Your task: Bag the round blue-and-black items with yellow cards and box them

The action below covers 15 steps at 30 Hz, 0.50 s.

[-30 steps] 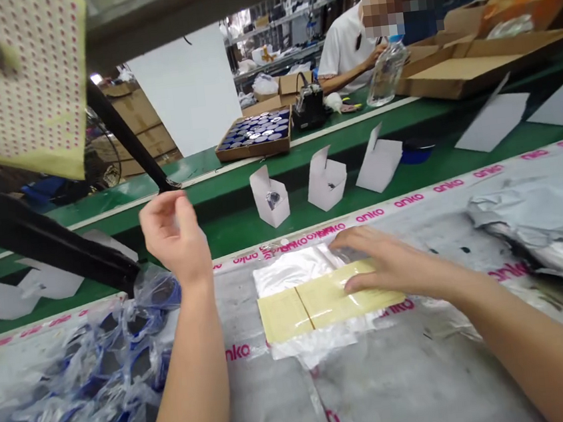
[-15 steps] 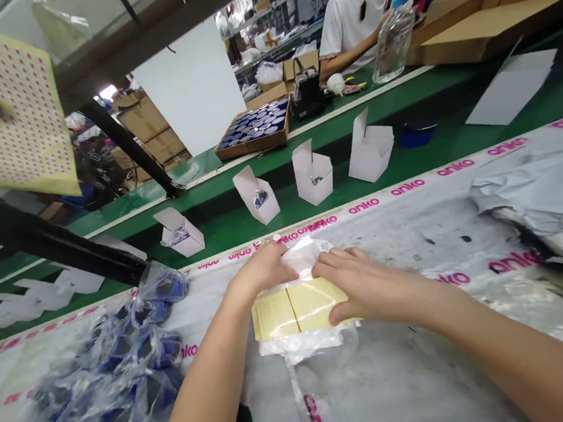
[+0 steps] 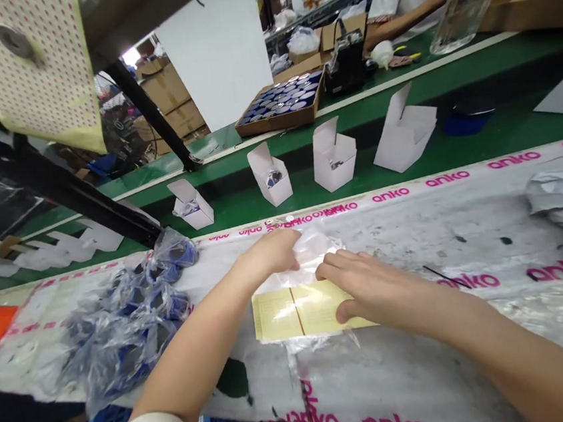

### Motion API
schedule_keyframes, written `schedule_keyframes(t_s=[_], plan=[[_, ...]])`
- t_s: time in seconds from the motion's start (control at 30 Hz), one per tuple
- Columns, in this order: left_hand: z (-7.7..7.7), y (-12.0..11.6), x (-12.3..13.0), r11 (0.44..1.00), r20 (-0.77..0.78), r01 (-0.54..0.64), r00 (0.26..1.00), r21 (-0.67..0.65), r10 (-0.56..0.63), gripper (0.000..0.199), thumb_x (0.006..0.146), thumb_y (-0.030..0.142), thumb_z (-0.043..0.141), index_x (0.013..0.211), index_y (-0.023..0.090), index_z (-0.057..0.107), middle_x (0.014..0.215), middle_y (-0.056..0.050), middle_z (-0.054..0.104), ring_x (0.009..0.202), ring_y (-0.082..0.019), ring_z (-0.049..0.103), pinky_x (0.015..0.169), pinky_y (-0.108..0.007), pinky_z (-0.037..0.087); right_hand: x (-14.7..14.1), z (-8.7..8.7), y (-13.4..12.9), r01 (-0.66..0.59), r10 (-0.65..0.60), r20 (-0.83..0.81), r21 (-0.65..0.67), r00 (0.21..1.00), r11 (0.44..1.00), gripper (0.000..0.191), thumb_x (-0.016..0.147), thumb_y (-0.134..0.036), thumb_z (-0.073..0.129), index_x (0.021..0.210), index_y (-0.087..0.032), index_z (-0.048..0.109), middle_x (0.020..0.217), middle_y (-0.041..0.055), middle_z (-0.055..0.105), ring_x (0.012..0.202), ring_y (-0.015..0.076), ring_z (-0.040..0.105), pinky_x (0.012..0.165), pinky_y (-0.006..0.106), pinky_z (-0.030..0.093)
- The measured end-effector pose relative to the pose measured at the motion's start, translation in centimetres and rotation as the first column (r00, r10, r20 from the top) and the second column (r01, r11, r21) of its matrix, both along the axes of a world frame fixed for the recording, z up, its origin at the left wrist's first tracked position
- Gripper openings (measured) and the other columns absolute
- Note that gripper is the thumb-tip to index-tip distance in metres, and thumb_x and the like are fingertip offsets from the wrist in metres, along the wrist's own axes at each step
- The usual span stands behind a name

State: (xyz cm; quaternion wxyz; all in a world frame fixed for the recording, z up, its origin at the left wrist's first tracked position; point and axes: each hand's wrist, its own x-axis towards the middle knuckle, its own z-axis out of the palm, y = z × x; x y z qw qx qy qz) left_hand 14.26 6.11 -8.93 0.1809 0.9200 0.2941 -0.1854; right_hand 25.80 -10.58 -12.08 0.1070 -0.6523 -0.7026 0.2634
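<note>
Left hand curled over top of clear plastic bag, pinch or not, cannot tell; right hand spread flat, pressing bag; yellow paper card under film, bag lying on printed plastic sheet, bagged blue items to left

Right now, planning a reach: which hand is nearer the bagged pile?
Left hand, to the pile's right, not touching it; right hand farther off, on the yellow card.
</note>
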Motion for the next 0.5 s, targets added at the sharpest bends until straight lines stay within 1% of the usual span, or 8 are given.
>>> schedule_keyframes(t_s=[0.07, 0.13, 0.17, 0.23, 0.3, 0.33, 0.4, 0.5], plan=[[-0.2, -0.9, -0.9, 0.998, 0.063, -0.001, 0.998, 0.056, -0.002, 0.056, 0.073, 0.011, 0.078, 0.125, 0.019, 0.06, 0.111, -0.011, 0.069, 0.107, -0.032, 0.065, 0.088, -0.039, 0.05, 0.0, 0.1, 0.1, 0.017, -0.018, -0.005, -0.053, 1.0, 0.998, 0.032, 0.077, -0.017, 0.073, 0.108, -0.018, 0.065, 0.111, 0.0097, 0.064, 0.106, 0.0318, 0.059, 0.086, 0.041, 0.047], [-0.6, -2.0, -2.1, 0.981, 0.208, 0.001, 0.977, 0.196, -0.042, 0.08, 0.077, 0.01, 0.076, 0.147, 0.022, 0.041, 0.138, -0.016, 0.057, 0.13, -0.035, 0.052, 0.104, -0.049, 0.042, 0.0, 0.1, 0.2, 0.03, -0.032, -0.027, -0.063, 0.999, 0.998, 0.036, 0.079, -0.021, 0.073, 0.114, -0.019, 0.065, 0.115, 0.01, 0.064, 0.108, 0.0324, 0.059, 0.088, 0.042, 0.047], [-0.9, -2.5, -2.8, 0.961, 0.288, -0.005, 0.954, 0.278, -0.078, 0.084, 0.079, 0.009, 0.074, 0.151, 0.025, 0.034, 0.145, -0.017, 0.05, 0.136, -0.035, 0.046, 0.109, -0.053, 0.038, -0.1, 0.0, 0.2, 0.035, -0.037, -0.04, -0.047, 0.999, 0.998, 0.038, 0.08, -0.022, 0.072, 0.117, -0.02, 0.065, 0.117, 0.0095, 0.064, 0.109, 0.0324, 0.059, 0.089, 0.043, 0.047], [-1.9, -3.2, -4.2, 0.926, 0.392, -0.001, 0.906, 0.376, -0.158, 0.067, 0.085, 0.009, 0.068, 0.145, 0.026, 0.044, 0.144, -0.015, 0.05, 0.134, -0.033, 0.047, 0.108, -0.055, 0.036, -0.1, -0.3, 0.3, 0.042, -0.042, -0.05, -0.006, 0.998, 0.999, 0.037, 0.083, -0.023, 0.069, 0.119, -0.023, 0.064, 0.119, 0.0082, 0.064, 0.11, 0.0318, 0.059, 0.09, 0.045, 0.047], [-3.1, -3.5, -5.4, 0.949, 0.419, 0.058, 0.887, 0.311, -0.192, 0.032, 0.093, 0.011, 0.059, 0.123, 0.022, 0.063, 0.125, -0.01, 0.062, 0.119, -0.027, 0.057, 0.102, -0.048, 0.042, -0.2, -0.5, 0.5, 0.04, -0.04, -0.027, -0.008, 0.999, 0.999, 0.03, 0.084, -0.022, 0.066, 0.113, -0.023, 0.064, 0.115, 0.0076, 0.065, 0.105, 0.0305, 0.06, 0.087, 0.045, 0.048], [-3.7, -3.5, -5.8, 0.966, 0.436, 0.083, 0.881, 0.246, -0.186, 0.022, 0.096, 0.013, 0.055, 0.113, 0.021, 0.068, 0.115, -0.007, 0.066, 0.111, -0.025, 0.06, 0.098, -0.044, 0.045, -0.2, -0.5, 0.6, 0.038, -0.038, -0.011, -0.026, 0.999, 0.999, 0.025, 0.084, -0.021, 0.065, 0.109, -0.023, 0.065, 0.112, 0.0077, 0.065, 0.102, 0.0299, 0.061, 0.084, 0.044, 0.048], [-4.6, -3.2, -6.6, 0.985, 0.498, 0.111, 0.852, 0.13, -0.161, 0.021, 0.1, 0.016, 0.05, 0.104, 0.02, 0.071, 0.106, -0.005, 0.07, 0.105, -0.022, 0.062, 0.095, -0.039, 0.046, -0.2, -0.4, 0.6, 0.027, -0.027, -0.003, -0.051, 1.0, 0.998, 0.019, 0.085, -0.021, 0.062, 0.104, -0.022, 0.066, 0.108, 0.0079, 0.066, 0.099, 0.0293, 0.061, 0.082, 0.044, 0.049], [-5.1, -2.4, -7.6, 0.992, 0.634, 0.114, 0.763, 0.059, -0.125, 0.021, 0.099, 0.016, 0.051, 0.107, 0.02, 0.07, 0.109, -0.005, 0.072, 0.107, -0.02, 0.064, 0.099, -0.038, 0.046, 0.1, 0.3, 0.4, 0.025, -0.024, -0.061, 0.018, 0.998, 1.0, 0.019, 0.089, -0.031, 0.058, 0.104, -0.025, 0.069, 0.113, 0.008, 0.065, 0.104, 0.0291, 0.062, 0.085, 0.045, 0.05]])
